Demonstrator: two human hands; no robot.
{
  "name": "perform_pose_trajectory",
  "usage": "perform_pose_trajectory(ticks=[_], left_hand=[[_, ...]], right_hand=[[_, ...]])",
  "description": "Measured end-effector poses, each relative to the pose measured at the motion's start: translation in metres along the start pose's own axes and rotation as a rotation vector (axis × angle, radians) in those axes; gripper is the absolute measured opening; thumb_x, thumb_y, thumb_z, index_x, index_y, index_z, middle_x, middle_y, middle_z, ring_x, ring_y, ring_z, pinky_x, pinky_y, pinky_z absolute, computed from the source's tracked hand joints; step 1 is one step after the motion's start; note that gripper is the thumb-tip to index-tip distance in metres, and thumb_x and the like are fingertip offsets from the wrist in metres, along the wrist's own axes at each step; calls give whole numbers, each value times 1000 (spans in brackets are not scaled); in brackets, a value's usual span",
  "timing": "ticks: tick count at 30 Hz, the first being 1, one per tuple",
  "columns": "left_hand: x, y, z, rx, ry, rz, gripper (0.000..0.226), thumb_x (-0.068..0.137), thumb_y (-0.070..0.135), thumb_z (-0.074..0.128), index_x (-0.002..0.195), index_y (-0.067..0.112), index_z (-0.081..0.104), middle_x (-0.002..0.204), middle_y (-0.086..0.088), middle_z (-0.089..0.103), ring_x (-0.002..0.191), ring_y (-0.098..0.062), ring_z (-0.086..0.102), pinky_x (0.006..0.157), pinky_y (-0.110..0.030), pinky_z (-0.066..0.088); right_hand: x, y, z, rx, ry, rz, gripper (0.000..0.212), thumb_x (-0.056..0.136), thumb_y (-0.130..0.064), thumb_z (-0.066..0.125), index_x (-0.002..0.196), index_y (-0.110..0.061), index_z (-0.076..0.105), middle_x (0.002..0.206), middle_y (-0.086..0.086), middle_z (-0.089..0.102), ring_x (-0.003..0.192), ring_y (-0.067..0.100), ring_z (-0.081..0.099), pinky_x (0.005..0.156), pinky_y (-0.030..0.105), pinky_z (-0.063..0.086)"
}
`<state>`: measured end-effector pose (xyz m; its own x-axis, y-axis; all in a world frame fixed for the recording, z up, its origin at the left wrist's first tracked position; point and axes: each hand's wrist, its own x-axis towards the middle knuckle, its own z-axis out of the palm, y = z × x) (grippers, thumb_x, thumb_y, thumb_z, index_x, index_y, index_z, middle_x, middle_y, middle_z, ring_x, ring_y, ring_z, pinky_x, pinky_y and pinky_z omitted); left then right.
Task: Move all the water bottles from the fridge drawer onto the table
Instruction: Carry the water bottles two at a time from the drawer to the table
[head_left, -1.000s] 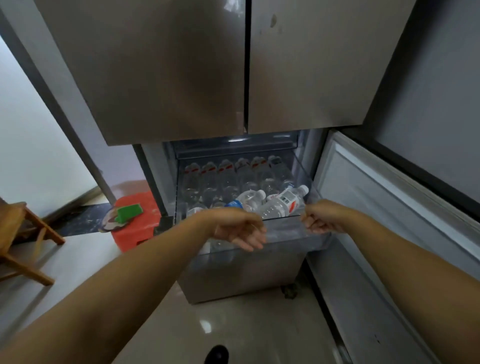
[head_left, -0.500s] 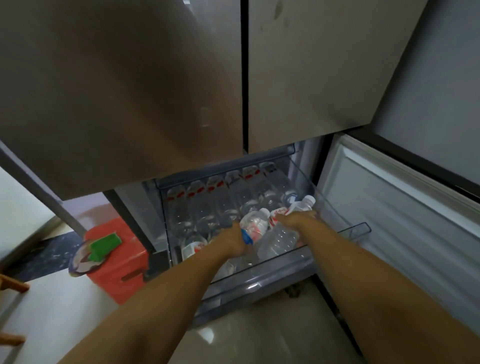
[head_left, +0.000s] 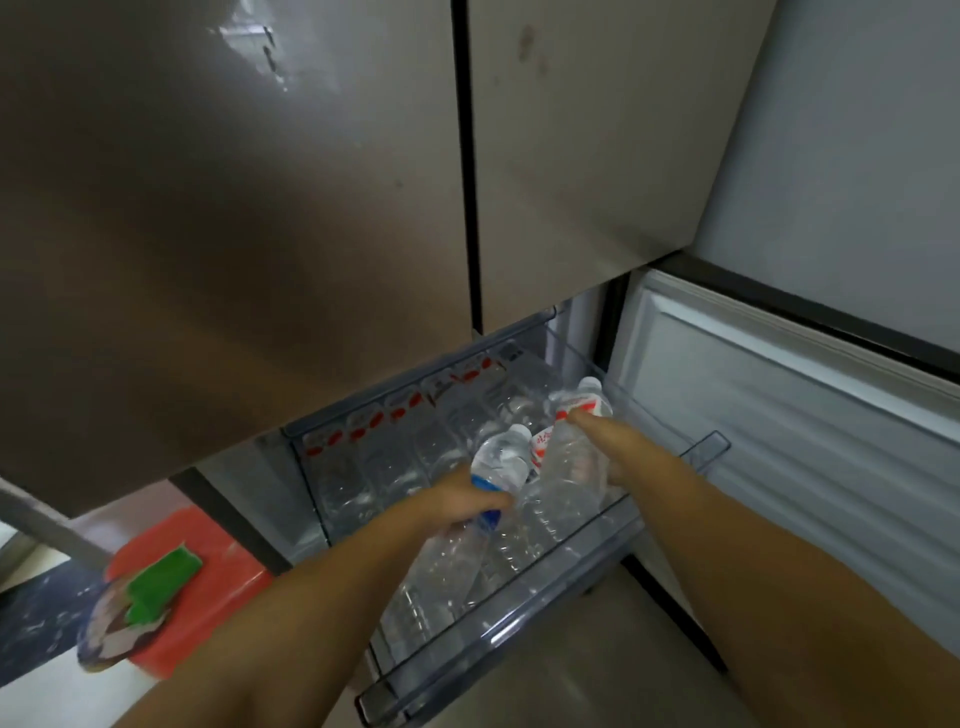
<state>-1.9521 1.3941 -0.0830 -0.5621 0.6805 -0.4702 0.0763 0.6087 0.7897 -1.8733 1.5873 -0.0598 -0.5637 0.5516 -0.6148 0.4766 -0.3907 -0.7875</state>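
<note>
The clear fridge drawer (head_left: 519, 631) is pulled out below the closed upper doors and holds several clear water bottles (head_left: 363, 462) in a row along its back. My left hand (head_left: 457, 501) grips a blue-labelled bottle (head_left: 501, 460) near its middle, above the drawer's centre. My right hand (head_left: 608, 441) grips a red-labelled bottle (head_left: 574, 452) near the drawer's right side. Both held bottles point their white caps away from me and sit a little above the others.
The open lower fridge door (head_left: 779, 415) stands at the right. A red stool (head_left: 192, 566) with a green item (head_left: 156, 582) and a patterned object on it sits on the floor at the left. Pale floor tiles (head_left: 597, 670) lie in front of the drawer.
My hands went from the drawer's front edge into the drawer. Each took hold of a bottle and has lifted it slightly. My view moved closer and lower.
</note>
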Motion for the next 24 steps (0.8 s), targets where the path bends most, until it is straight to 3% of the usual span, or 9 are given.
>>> perform_pose_trajectory(ticks=[2,5,7,9,13,18,21,24], left_hand=[[1,16,-5,-17,-20,-1,10,79,21,69,88,21,64,74,5,68,72,-12,63,54,-17,52],[7,50,-11,-87,-79,26,37,73,33,73,99,8,69,91,-10,73,85,-24,67,83,-35,56],[10,73,-12,-158,-118,64,43,74,40,74,105,11,68,94,-8,74,81,-20,70,70,-30,57],[12,95,-7,-266,-196,110,33,80,38,71,103,14,67,82,-3,76,68,-15,72,54,-21,53],[10,128,22,-330,-303,157,28,81,37,69,98,14,67,78,-5,73,64,-17,69,58,-25,54],[-6,150,81,-406,-473,148,23,85,34,67,95,13,67,79,-7,73,66,-18,70,61,-28,56],[-23,157,126,-368,-535,147,30,87,31,65,108,10,63,90,-10,73,74,-21,70,69,-33,57],[-38,154,173,-284,-566,117,44,85,31,67,121,6,59,111,-19,68,95,-32,67,87,-44,54]], right_hand=[[-11,-9,-6,95,-38,-46,57,81,-36,70,130,-11,53,122,18,62,107,35,63,98,49,48],[-27,-20,-24,214,-73,-141,36,86,-29,65,113,-5,62,90,11,72,80,25,71,76,36,57],[-42,-27,-41,271,-75,-187,27,88,-26,61,107,-6,61,76,9,72,66,21,71,59,31,56],[-61,-32,-62,306,-67,-241,26,89,-27,61,105,-7,61,70,8,71,59,20,70,54,29,55],[-101,-22,-99,365,-76,-317,26,85,-31,68,100,-10,62,70,6,72,59,18,69,55,29,55],[-141,23,-142,339,43,-423,40,86,-25,67,120,-6,56,89,10,72,71,22,69,63,32,56],[-157,57,-164,366,197,-441,45,87,-25,66,126,-7,54,101,11,70,76,20,70,62,29,56],[-173,96,-186,430,281,-428,42,87,-26,66,125,-10,56,108,14,69,86,25,69,70,34,56]])
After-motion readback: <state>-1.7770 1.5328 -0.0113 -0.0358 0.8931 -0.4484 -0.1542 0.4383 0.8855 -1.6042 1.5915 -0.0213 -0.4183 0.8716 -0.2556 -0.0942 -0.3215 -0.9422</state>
